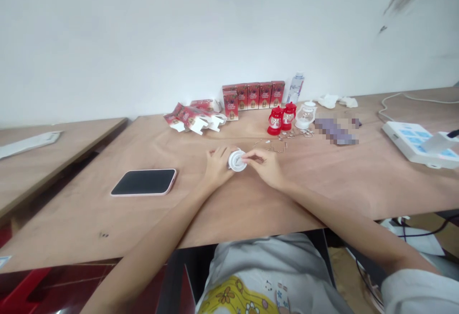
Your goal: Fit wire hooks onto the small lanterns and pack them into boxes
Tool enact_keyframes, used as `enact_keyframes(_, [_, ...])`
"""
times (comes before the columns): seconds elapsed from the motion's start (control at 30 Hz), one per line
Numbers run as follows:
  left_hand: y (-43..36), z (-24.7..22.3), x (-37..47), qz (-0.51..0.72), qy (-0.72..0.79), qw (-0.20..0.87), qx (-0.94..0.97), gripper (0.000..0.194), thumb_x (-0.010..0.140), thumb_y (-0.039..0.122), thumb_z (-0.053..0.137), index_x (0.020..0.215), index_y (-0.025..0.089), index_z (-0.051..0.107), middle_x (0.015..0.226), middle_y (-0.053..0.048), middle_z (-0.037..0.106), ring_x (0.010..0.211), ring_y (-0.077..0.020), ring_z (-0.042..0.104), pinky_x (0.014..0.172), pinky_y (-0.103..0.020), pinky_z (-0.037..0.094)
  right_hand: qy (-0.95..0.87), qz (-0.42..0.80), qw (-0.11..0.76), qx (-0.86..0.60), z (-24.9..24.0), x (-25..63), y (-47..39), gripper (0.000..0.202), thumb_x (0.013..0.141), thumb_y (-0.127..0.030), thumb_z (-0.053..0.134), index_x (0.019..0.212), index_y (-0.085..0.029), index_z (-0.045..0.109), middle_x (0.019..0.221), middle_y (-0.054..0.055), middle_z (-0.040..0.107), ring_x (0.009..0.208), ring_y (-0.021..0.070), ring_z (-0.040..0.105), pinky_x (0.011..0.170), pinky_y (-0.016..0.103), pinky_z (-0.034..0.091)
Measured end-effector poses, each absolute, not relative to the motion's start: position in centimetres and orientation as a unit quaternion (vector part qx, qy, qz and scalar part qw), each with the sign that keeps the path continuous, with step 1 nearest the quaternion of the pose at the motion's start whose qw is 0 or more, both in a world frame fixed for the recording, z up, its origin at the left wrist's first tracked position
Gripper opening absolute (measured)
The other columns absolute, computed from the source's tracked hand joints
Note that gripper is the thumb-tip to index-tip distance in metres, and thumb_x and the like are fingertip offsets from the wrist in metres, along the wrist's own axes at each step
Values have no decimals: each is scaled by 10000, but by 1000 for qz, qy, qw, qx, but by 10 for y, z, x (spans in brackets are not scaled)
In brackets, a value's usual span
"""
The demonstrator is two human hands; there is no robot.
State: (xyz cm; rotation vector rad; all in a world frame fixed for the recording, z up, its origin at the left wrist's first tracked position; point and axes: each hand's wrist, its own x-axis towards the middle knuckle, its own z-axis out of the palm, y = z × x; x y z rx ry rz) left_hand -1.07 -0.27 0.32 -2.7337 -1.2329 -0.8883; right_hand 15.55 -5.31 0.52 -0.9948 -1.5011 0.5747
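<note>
My left hand (218, 165) is wrapped round a small white lantern (236, 161), tipped so its round base faces me. At the base's right edge, the thumb and forefinger of my right hand (263, 165) are pinched together. Whatever lies between those fingertips is too small to make out. Just beyond my hands, thin metal wire pieces (281, 146) lie on the wooden table (222, 218). Behind them stand two red lanterns (274, 122) and another white lantern (306, 115).
Red printed boxes (253, 96) stand along the wall, with opened boxes (195, 117) to their left. A clear bottle (296, 88) is behind the lanterns. A phone (144, 182) lies left; a white power strip (419, 144) sits right. Crumpled white tissue (328, 101) lies at the back.
</note>
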Motion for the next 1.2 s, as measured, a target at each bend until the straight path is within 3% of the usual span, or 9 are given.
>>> enact_keyframes(0.2, [-3,2,-11,-288,-387,18,-876,293,798,365,568,1063,241,559,1150,-61,642,1022,-231,569,817,-376,292,-682,155,562,-442,10,154,-57,79,797,-261,633,751,-242,694,747,16,656,703,170,611,671,303,479])
enact_keyframes(0.57, [-3,4,-10,-288,-376,20,-880,285,824,357,530,1084,247,570,1166,-71,643,1022,-229,576,798,-379,280,-700,129,559,-425,11,156,-56,78,817,-221,617,791,-240,688,941,37,641,884,171,629,834,323,474])
enact_keyframes(0.87, [-1,2,-9,-319,-354,31,-879,268,784,339,591,1035,249,581,1107,-30,672,966,-214,602,753,-365,272,-702,123,568,-412,12,156,-55,60,807,-192,632,790,-212,686,924,39,645,871,155,634,823,299,480])
enact_keyframes(1.2, [-5,4,-10,-303,-367,40,-879,267,794,352,574,1038,247,599,1139,-63,660,973,-231,592,754,-372,273,-707,124,548,-429,11,157,-53,58,788,-166,636,741,-188,662,899,49,652,831,157,633,734,271,494])
